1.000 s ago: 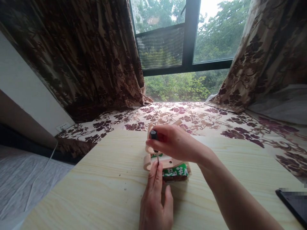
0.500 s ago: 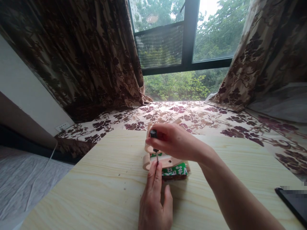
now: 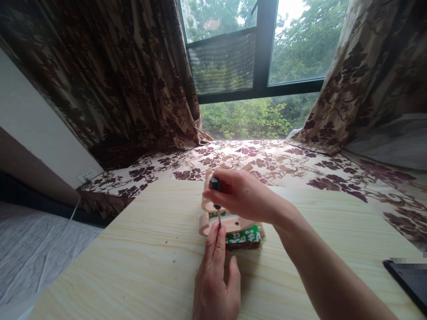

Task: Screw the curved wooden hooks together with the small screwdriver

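Note:
My right hand (image 3: 233, 193) is closed around the black handle of a screwdriver (image 3: 215, 186), whose metal shaft points down at a pale wooden piece (image 3: 231, 226) with curved ends and a dark hole. At the tip of the shaft, two fingertips of my left hand (image 3: 216, 280) press together against the wooden edge; whether they pinch a screw is too small to tell. Its thumb stands apart. The wooden piece rests over a green package with white lettering (image 3: 245, 235). Another curved wooden part (image 3: 206, 202) lies behind, partly covered by my right hand.
The light wooden table (image 3: 133, 249) has small dark specks left of my hands. A dark flat device (image 3: 408, 284) lies at its right edge. Beyond the table are a floral-patterned window seat (image 3: 267, 155), curtains (image 3: 150, 80) and a window.
My right hand and the screwdriver handle have shifted very slightly, with the handle turned a little. My left hand keeps its place at the tip.

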A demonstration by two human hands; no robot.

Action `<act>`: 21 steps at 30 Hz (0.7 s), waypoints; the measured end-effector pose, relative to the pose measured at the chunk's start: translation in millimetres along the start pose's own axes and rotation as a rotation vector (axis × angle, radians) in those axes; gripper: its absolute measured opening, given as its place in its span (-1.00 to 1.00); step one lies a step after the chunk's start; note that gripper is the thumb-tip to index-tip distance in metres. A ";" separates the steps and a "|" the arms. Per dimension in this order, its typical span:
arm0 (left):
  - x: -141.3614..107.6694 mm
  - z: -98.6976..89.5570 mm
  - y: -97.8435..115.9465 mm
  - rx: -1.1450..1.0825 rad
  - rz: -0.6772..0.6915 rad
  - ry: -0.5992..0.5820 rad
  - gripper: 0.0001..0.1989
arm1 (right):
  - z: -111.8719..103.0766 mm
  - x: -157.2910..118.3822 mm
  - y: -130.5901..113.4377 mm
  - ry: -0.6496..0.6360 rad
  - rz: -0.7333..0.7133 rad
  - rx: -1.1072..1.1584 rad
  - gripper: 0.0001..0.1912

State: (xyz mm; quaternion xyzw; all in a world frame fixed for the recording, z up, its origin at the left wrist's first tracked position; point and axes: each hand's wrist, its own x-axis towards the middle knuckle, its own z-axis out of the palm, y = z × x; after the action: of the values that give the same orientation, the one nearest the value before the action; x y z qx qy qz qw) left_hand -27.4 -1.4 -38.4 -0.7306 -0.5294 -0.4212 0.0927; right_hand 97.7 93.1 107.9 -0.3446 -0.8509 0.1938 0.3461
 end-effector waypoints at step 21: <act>1.8 -0.8 0.9 -0.003 0.017 0.004 -0.49 | 2.5 4.7 1.3 0.040 0.039 -0.047 -0.71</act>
State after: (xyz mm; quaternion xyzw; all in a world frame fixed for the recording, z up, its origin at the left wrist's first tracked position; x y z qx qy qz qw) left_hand -26.9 -1.0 -36.4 -0.7344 -0.5222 -0.4227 0.0961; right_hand 94.0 97.1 107.7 -0.3730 -0.8411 0.1736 0.3511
